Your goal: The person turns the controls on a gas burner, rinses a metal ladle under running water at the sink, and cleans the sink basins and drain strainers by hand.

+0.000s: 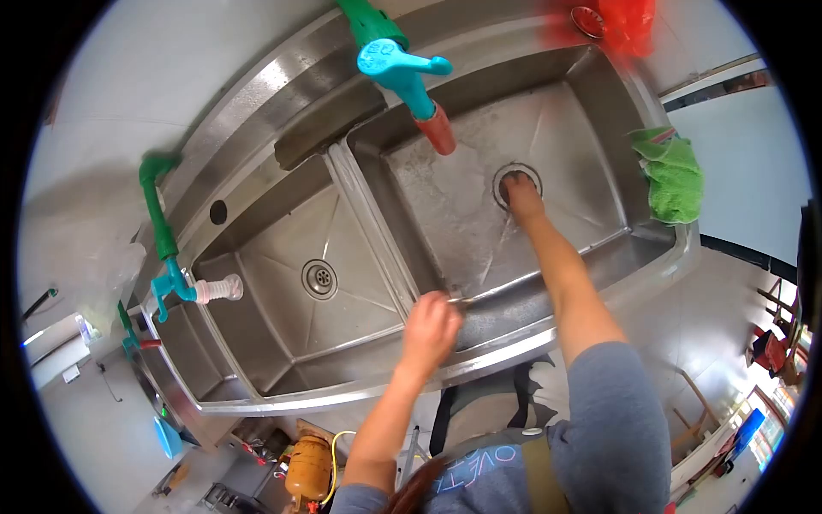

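My right hand (522,199) reaches down into the drain (532,169) of the large right basin (445,210). Its fingers are bunched together at the drain hole, and their tips, with anything in them, are hidden. Over the front of the same basin, near the divider (374,227), my left hand (431,330) is closed. Something thin and light shows beside its fingers, too small to name. Above the basin hangs a blue tap (402,68) with a red spout end (437,130).
The middle basin (287,248) has a drain with a strainer (319,278). A second tap (175,278) with a clear ribbed hose stands at left. A green cloth (672,176) hangs over the right rim. A red bag (628,26) lies behind. An orange gas cylinder (308,467) stands below.
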### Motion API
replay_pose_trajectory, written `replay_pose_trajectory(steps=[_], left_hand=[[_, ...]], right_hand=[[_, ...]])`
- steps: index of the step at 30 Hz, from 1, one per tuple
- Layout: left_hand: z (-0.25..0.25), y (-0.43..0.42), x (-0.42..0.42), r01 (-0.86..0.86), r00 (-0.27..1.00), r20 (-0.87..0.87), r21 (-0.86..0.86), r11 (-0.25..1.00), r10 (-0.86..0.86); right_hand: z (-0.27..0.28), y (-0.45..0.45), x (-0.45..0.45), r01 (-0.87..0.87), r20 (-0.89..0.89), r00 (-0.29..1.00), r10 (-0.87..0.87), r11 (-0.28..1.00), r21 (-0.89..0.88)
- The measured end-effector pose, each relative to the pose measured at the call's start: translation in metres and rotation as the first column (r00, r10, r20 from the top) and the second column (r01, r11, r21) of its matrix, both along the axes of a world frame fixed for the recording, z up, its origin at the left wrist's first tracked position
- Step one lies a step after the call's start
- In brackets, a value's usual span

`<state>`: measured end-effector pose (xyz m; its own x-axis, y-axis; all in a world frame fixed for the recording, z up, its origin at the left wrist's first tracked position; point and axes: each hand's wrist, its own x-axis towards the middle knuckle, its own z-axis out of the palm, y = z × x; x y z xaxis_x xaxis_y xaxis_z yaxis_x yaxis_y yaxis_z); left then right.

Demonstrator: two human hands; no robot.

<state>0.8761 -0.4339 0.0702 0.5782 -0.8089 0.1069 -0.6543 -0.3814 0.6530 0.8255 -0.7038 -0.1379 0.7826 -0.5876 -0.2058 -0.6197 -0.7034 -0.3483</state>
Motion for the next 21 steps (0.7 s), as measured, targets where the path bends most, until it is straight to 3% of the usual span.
replay_pose_trajectory(steps=[2,6,9,10,11,12,14,16,19,21], left_hand=[[-0.013,-0.031,-0.007,0.106,0.992,-0.082,0.171,0.98,-0.093],[-0.052,-0.051,-0.01,0.223,0.973,-0.146,0.408,0.885,-0.178],[-0.032,-0.061,0.01,0.108,0.989,-0.116,0.137,0.985,-0.092],[-0.004,-0.07,0.024,0.037,0.983,-0.181,0.186,0.982,-0.002],[0.013,-0.076,0.036,-0.076,0.996,-0.036,0.04,0.996,0.078],[0.032,-0.086,0.052,-0.173,0.984,0.017,-0.172,0.97,0.179],[0.086,-0.109,0.082,-0.192,0.937,0.175,-0.463,0.865,0.302],[0.131,-0.135,0.098,-0.205,0.894,0.203,-0.607,0.768,0.399],[0.146,-0.168,0.111,-0.182,0.912,0.266,-0.422,0.888,0.313],[0.147,-0.179,0.111,-0.215,0.866,0.356,-0.368,0.905,0.351]], right_hand=[[-0.006,-0.005,0.0,-0.02,0.056,0.998,0.021,1.0,-0.017],[-0.004,-0.012,0.0,-0.024,-0.011,1.0,0.023,0.998,-0.057],[-0.007,-0.009,-0.012,0.122,0.015,0.992,-0.122,0.992,0.036],[-0.004,-0.011,-0.013,0.17,0.023,0.985,-0.172,0.983,0.065],[0.0,-0.014,-0.012,0.22,0.032,0.974,-0.223,0.971,0.094],[0.006,-0.017,-0.011,0.27,0.042,0.96,-0.276,0.955,0.121],[0.057,-0.017,-0.016,0.394,0.191,0.87,-0.454,0.875,0.282],[0.109,-0.02,-0.034,0.458,0.274,0.762,-0.586,0.788,0.412],[0.168,-0.018,-0.09,0.463,0.331,0.614,-0.716,0.667,0.584],[0.197,-0.013,-0.134,0.445,0.375,0.507,-0.776,0.608,0.657]])
